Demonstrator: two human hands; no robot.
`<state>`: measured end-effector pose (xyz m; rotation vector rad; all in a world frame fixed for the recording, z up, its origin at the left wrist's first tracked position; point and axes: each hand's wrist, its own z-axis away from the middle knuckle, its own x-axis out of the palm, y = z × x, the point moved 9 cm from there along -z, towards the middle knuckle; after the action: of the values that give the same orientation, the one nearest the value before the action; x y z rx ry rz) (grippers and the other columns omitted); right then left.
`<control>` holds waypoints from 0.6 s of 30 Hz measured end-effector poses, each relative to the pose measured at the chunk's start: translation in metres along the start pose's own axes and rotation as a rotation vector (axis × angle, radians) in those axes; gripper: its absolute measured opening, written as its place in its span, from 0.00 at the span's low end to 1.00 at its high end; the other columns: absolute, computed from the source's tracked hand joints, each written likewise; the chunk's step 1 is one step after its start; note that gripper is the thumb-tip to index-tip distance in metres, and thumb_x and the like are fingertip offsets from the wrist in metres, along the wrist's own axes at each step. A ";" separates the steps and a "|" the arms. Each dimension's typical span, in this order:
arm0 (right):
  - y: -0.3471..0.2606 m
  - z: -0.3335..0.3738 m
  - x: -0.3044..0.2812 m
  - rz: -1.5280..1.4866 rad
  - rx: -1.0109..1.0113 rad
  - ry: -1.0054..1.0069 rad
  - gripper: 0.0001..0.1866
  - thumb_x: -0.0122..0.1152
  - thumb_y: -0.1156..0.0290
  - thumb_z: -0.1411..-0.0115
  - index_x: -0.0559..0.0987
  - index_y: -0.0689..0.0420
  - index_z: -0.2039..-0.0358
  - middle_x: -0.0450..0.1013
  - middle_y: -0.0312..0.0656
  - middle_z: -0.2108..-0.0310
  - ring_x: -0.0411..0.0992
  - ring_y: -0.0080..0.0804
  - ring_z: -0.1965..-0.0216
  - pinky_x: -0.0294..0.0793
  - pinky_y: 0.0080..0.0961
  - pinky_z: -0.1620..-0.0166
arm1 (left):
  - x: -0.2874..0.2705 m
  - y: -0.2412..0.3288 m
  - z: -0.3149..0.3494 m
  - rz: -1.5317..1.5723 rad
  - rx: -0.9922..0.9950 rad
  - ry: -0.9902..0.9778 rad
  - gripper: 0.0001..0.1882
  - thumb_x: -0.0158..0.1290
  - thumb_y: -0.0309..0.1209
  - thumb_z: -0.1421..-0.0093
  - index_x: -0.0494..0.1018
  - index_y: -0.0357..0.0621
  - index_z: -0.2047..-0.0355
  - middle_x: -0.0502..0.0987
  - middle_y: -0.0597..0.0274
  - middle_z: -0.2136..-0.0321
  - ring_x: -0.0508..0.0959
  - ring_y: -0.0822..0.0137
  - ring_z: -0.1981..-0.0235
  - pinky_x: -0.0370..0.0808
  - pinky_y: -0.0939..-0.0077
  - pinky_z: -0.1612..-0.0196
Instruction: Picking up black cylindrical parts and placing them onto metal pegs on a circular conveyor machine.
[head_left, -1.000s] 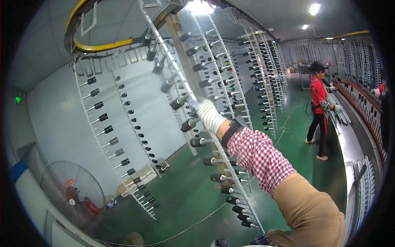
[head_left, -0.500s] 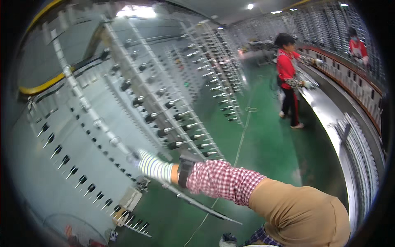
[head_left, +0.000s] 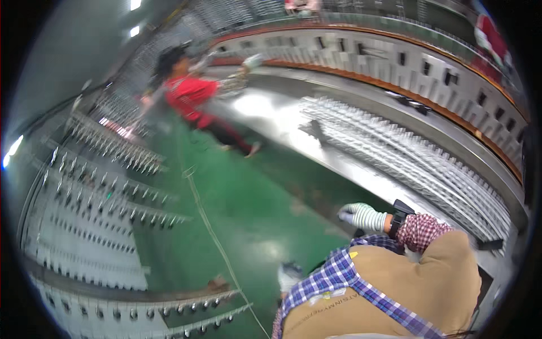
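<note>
My right hand (head_left: 363, 217), in a green-and-white striped glove with greyish fingertips, hovers beside the near edge of a long metal bench (head_left: 370, 183). Its fingers point left, loosely bent and apart from the bench, with nothing visible in them. A black device (head_left: 400, 217) is strapped round that wrist. My left hand (head_left: 289, 277), in a pale and dark glove, hangs low left of my blue checked apron (head_left: 339, 271); motion smears its fingers. Lying on the bench nearest my right hand is a stack of long toothed metal bars (head_left: 406, 152).
A co-worker in red (head_left: 192, 96) stands at the bench's far end, arms over it. Behind the bench runs an orange-edged panel (head_left: 384, 53) with slots. Hanging racks of small parts (head_left: 101, 226) fill the left. A pale cord (head_left: 209, 226) crosses the green floor (head_left: 254, 209).
The view has swung right, toward the bench. My right hand has left the hanging rack where it was stretched out, and its arm is now bent close to my body.
</note>
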<state>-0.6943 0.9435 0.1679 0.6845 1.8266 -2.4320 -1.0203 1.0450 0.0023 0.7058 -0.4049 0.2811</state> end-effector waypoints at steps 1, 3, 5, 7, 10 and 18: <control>0.026 -0.006 -0.035 -0.051 0.000 0.130 0.17 0.47 0.60 0.44 0.74 0.59 0.63 0.73 0.48 0.69 0.71 0.39 0.65 0.68 0.29 0.60 | 0.049 0.002 -0.021 0.028 -0.029 -0.100 0.14 0.42 0.45 0.44 0.65 0.47 0.73 0.68 0.57 0.69 0.65 0.63 0.72 0.63 0.69 0.67; 0.078 0.005 -0.089 -0.163 0.129 0.385 0.16 0.46 0.61 0.43 0.74 0.60 0.64 0.73 0.46 0.70 0.71 0.36 0.66 0.68 0.27 0.60 | 0.138 -0.008 -0.050 -0.099 -0.093 -0.197 0.16 0.42 0.46 0.43 0.64 0.47 0.74 0.69 0.57 0.72 0.66 0.63 0.73 0.64 0.69 0.68; 0.134 0.014 -0.129 -0.364 0.250 0.617 0.16 0.48 0.63 0.43 0.73 0.64 0.64 0.73 0.42 0.72 0.70 0.25 0.69 0.69 0.20 0.63 | 0.232 -0.012 -0.076 -0.261 -0.110 -0.289 0.15 0.43 0.46 0.43 0.65 0.46 0.73 0.70 0.58 0.73 0.67 0.63 0.73 0.66 0.68 0.69; 0.167 0.023 -0.151 -0.479 0.270 0.738 0.15 0.48 0.64 0.43 0.73 0.64 0.65 0.73 0.41 0.73 0.70 0.24 0.70 0.69 0.19 0.65 | 0.317 -0.002 -0.096 -0.464 -0.054 -0.396 0.14 0.46 0.44 0.45 0.66 0.47 0.69 0.71 0.59 0.72 0.69 0.64 0.74 0.68 0.68 0.70; 0.185 0.041 -0.151 -0.547 0.346 0.833 0.14 0.47 0.65 0.43 0.73 0.64 0.66 0.73 0.40 0.75 0.70 0.23 0.74 0.69 0.17 0.70 | 0.416 0.036 -0.162 -0.666 0.131 -0.496 0.13 0.48 0.39 0.46 0.66 0.44 0.64 0.71 0.60 0.70 0.70 0.67 0.76 0.71 0.71 0.73; 0.212 0.046 -0.112 -0.928 0.659 1.228 0.15 0.49 0.64 0.43 0.71 0.63 0.62 0.73 0.42 0.72 0.72 0.26 0.72 0.72 0.20 0.68 | 0.658 0.017 -0.341 -1.274 0.292 -0.710 0.17 0.45 0.36 0.45 0.64 0.43 0.57 0.72 0.57 0.76 0.68 0.71 0.84 0.69 0.76 0.82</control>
<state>-0.5495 0.8085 0.0256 2.1801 1.7031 -3.7773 -0.3544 1.3626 0.0729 1.2101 -0.5053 -1.1666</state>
